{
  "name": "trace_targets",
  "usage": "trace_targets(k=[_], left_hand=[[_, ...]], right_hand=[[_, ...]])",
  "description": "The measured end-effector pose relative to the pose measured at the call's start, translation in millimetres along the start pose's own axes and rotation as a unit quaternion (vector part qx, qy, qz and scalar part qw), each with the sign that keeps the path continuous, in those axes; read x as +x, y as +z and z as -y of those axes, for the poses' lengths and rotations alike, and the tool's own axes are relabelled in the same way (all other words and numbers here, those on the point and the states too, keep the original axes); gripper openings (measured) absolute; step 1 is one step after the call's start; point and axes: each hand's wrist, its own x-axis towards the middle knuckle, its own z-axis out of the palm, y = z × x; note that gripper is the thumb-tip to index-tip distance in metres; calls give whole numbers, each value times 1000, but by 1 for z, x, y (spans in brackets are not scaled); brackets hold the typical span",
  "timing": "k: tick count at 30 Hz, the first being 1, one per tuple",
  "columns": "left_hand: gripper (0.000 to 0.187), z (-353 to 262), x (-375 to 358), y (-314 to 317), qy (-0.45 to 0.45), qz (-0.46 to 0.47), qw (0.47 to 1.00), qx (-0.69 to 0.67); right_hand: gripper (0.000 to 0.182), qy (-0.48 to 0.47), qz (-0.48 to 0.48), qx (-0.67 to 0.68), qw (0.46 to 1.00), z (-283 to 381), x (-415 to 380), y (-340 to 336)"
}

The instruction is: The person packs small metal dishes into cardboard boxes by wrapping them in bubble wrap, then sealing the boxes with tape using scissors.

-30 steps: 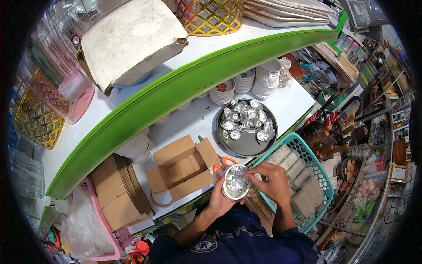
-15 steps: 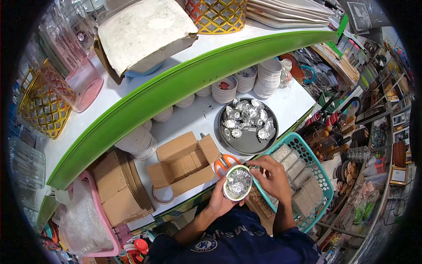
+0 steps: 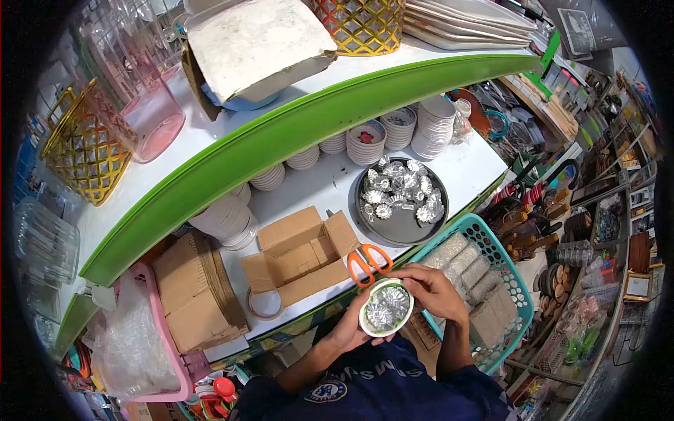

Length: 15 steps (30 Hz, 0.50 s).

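My left hand (image 3: 347, 328) is closed round the left side of a small white bowl (image 3: 365, 319) held above my lap. Shiny fluted metal molds (image 3: 388, 307) lie inside it. My right hand (image 3: 437, 291) has its fingers bent at the bowl's upper right rim. Beyond the bowl, orange-handled scissors (image 3: 368, 264) rest on the shelf beside an open cardboard box (image 3: 302, 258). A round dark pan (image 3: 400, 230) farther back holds several more fluted molds (image 3: 401, 182).
A teal basket (image 3: 518, 281) with wrapped packs stands at the right. Stacked white bowls (image 3: 434, 126) line the shelf below a green shelf edge (image 3: 309, 109). On the left are a tape roll (image 3: 265, 313), folded cardboard (image 3: 189, 295) and a pink basket (image 3: 175, 365).
The bowl has tilted and shifted slightly right. My right hand has come down onto its rim, and more of the scissors shows. The whole view has shifted a little.
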Motion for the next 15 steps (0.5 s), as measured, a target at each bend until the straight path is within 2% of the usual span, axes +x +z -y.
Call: trace_targets(k=[5,8,10,11,13,14,15], left_hand=[[69,-5,-14,14,43,-19,999,15],[62,-7,-23,13,96,29,995,4],[60,-7,-30,16,123,-39,991,34],[60,-6,-33,14,126,-40,991,34],[58,-5,-39,8,173,-2,985,22],[59,-7,-42,8,189,14,982,14],[59,-9,-46,11,193,12,981,14]], right_hand=[[24,-17,-26,4,1000,2,-3,9],[24,-11,-56,34,998,6,-1,15],[23,9,-80,40,996,12,0,17],[23,7,-77,40,996,12,2,20],[23,-29,-113,62,991,9,6,25],[24,22,-111,101,988,15,6,28],[24,21,-107,101,989,16,9,32]])
